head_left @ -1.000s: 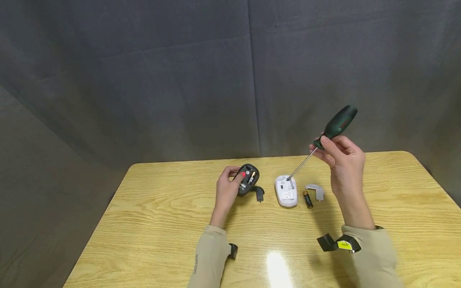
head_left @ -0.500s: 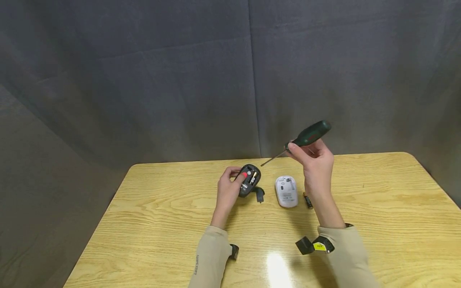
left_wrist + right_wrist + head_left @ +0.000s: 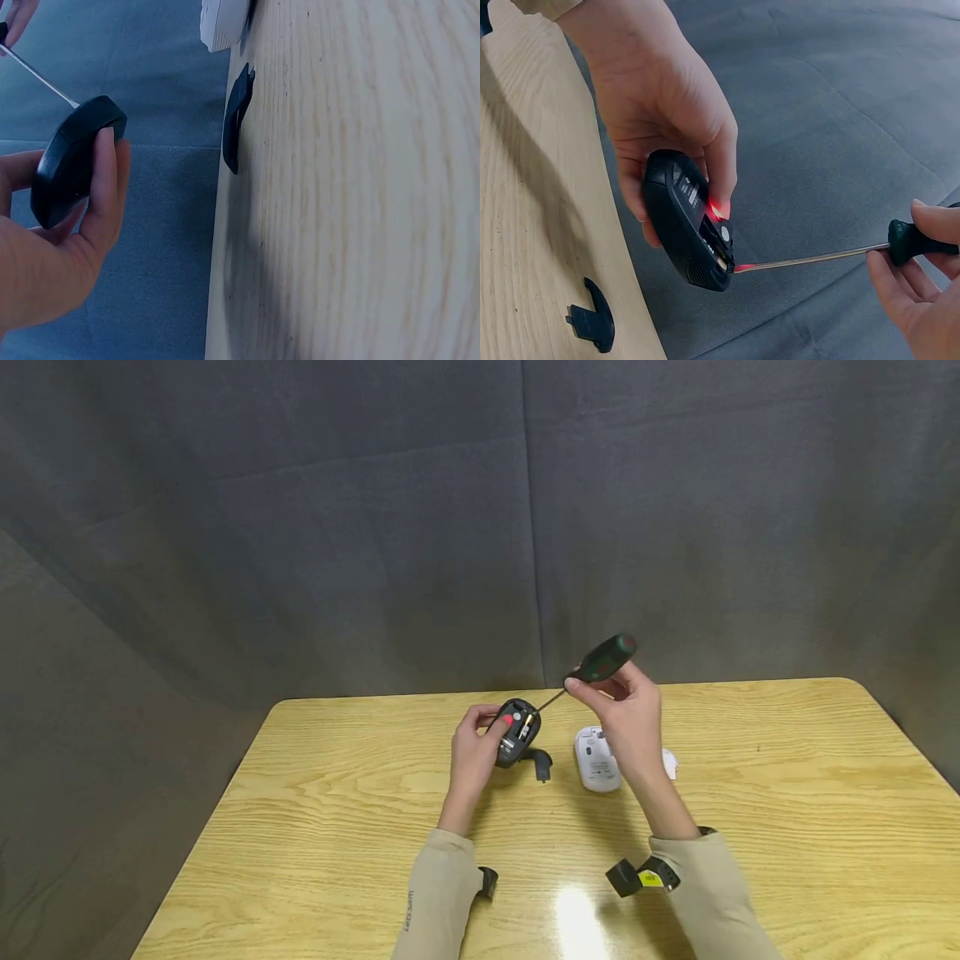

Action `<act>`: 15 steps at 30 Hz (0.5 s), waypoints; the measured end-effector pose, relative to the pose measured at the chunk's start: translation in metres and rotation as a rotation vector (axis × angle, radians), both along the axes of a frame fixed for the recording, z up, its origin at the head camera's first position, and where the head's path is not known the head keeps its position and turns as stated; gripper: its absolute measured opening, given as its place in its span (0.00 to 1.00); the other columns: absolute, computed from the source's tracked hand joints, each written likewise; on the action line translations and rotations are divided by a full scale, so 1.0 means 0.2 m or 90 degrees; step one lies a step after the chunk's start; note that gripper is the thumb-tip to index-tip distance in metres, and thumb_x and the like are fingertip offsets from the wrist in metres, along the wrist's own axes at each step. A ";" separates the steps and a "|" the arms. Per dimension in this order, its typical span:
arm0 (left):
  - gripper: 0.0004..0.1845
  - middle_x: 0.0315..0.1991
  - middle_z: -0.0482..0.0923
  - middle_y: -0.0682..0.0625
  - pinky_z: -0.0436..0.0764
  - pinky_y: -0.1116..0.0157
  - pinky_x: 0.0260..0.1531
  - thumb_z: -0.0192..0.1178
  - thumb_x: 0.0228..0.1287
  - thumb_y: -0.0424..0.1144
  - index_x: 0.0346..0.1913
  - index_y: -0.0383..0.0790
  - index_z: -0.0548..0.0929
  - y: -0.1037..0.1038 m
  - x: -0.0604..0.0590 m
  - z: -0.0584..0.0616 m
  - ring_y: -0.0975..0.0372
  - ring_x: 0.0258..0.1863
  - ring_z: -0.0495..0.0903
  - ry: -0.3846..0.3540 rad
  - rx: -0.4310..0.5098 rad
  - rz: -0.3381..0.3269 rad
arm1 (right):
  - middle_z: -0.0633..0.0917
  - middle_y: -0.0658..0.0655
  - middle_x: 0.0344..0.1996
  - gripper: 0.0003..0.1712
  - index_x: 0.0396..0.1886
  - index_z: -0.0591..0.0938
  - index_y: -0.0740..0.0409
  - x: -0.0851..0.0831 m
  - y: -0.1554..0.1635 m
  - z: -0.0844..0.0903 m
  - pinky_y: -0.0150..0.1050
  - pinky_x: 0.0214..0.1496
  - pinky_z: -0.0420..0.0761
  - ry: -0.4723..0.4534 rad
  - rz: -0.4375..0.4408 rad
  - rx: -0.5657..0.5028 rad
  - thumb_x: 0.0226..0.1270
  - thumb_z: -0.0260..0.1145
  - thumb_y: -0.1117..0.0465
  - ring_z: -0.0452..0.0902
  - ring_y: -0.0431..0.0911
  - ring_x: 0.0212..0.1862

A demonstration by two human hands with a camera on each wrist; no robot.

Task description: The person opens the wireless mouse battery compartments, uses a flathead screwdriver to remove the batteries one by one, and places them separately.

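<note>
My left hand grips a black computer mouse above the table, its underside with the uncovered battery slot turned up. A battery lies in that slot, and red light glows on the thumb. With fingers and thumb, my right hand pinches a screwdriver near the front of its dark green handle. The metal shaft reaches to the end of the battery slot; whether its tip touches the battery I cannot tell. Below the black mouse, its black cover lies on the table.
A white mouse lies underside up on the table, right of the black cover. Partly behind my right wrist shows a white cover. Dark grey cloth hangs behind the table's far edge.
My right hand has carried the screwdriver left, from the white mouse's battery slot to the black mouse, and lower. It now hides the loose battery on the table. The left hand has barely moved.
</note>
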State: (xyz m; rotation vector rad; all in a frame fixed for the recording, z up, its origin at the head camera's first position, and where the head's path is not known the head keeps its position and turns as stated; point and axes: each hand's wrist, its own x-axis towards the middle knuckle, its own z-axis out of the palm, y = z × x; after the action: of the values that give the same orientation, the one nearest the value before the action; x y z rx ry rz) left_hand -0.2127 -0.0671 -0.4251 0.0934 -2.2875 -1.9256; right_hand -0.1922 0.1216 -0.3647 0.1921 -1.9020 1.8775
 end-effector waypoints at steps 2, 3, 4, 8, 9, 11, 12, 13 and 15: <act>0.16 0.45 0.82 0.40 0.83 0.65 0.40 0.63 0.67 0.36 0.54 0.32 0.83 0.00 0.00 0.00 0.54 0.43 0.82 0.002 0.001 -0.001 | 0.88 0.43 0.37 0.14 0.46 0.84 0.72 0.00 -0.01 0.00 0.31 0.46 0.81 0.002 0.006 0.003 0.64 0.75 0.69 0.85 0.40 0.42; 0.16 0.45 0.82 0.39 0.83 0.65 0.40 0.63 0.67 0.36 0.53 0.32 0.83 0.00 0.00 0.00 0.54 0.43 0.82 0.002 0.002 -0.002 | 0.88 0.43 0.37 0.14 0.46 0.84 0.72 0.00 -0.01 0.00 0.30 0.46 0.82 0.003 0.008 0.004 0.64 0.75 0.69 0.85 0.40 0.42; 0.15 0.45 0.82 0.39 0.83 0.66 0.40 0.63 0.67 0.36 0.53 0.32 0.83 0.00 0.00 0.00 0.55 0.43 0.82 0.002 0.002 -0.002 | 0.88 0.43 0.37 0.13 0.45 0.84 0.72 0.00 -0.01 -0.01 0.30 0.46 0.82 0.004 0.009 0.005 0.63 0.76 0.70 0.85 0.39 0.41; 0.15 0.45 0.82 0.39 0.83 0.65 0.39 0.63 0.68 0.36 0.53 0.31 0.83 0.00 0.00 0.00 0.55 0.42 0.82 0.000 0.000 0.007 | 0.88 0.43 0.36 0.12 0.44 0.85 0.71 -0.01 -0.02 -0.02 0.31 0.46 0.84 0.011 0.013 0.015 0.62 0.76 0.71 0.86 0.39 0.41; 0.15 0.45 0.82 0.39 0.83 0.66 0.39 0.63 0.68 0.36 0.53 0.31 0.84 0.00 0.00 0.00 0.55 0.42 0.82 0.000 -0.002 0.011 | 0.88 0.44 0.36 0.12 0.43 0.85 0.70 -0.01 -0.03 -0.02 0.31 0.46 0.84 0.012 0.014 0.022 0.62 0.77 0.71 0.86 0.39 0.41; 0.15 0.44 0.82 0.39 0.83 0.66 0.37 0.63 0.68 0.36 0.53 0.31 0.84 0.00 0.00 0.00 0.55 0.40 0.82 -0.003 -0.004 0.019 | 0.88 0.48 0.37 0.12 0.43 0.85 0.69 0.00 -0.04 -0.03 0.31 0.46 0.84 0.015 0.017 0.035 0.61 0.77 0.71 0.86 0.39 0.41; 0.15 0.43 0.82 0.38 0.83 0.66 0.36 0.63 0.68 0.36 0.52 0.31 0.84 -0.01 0.00 0.00 0.56 0.39 0.83 -0.004 -0.005 0.023 | 0.88 0.51 0.38 0.12 0.43 0.85 0.69 0.00 -0.04 -0.03 0.31 0.46 0.84 0.016 0.018 0.044 0.61 0.77 0.71 0.86 0.38 0.42; 0.15 0.43 0.82 0.38 0.83 0.66 0.35 0.63 0.68 0.36 0.52 0.31 0.84 -0.01 0.00 0.00 0.56 0.38 0.82 -0.005 -0.005 0.026 | 0.88 0.53 0.38 0.12 0.43 0.85 0.69 0.00 -0.04 -0.03 0.31 0.46 0.84 0.017 0.020 0.052 0.61 0.77 0.71 0.86 0.37 0.42; 0.14 0.42 0.82 0.39 0.82 0.67 0.34 0.63 0.67 0.35 0.51 0.31 0.84 -0.01 0.00 0.00 0.57 0.37 0.82 -0.007 -0.004 0.031 | 0.89 0.59 0.40 0.12 0.44 0.86 0.68 0.00 -0.04 -0.03 0.31 0.47 0.84 0.010 0.022 0.068 0.62 0.77 0.70 0.86 0.36 0.43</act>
State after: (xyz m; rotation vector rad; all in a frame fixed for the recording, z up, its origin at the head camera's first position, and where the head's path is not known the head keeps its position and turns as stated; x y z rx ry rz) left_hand -0.2129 -0.0684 -0.4247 0.1585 -2.2762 -1.8980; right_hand -0.1920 0.1126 -0.3703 0.2750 -2.0018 1.7931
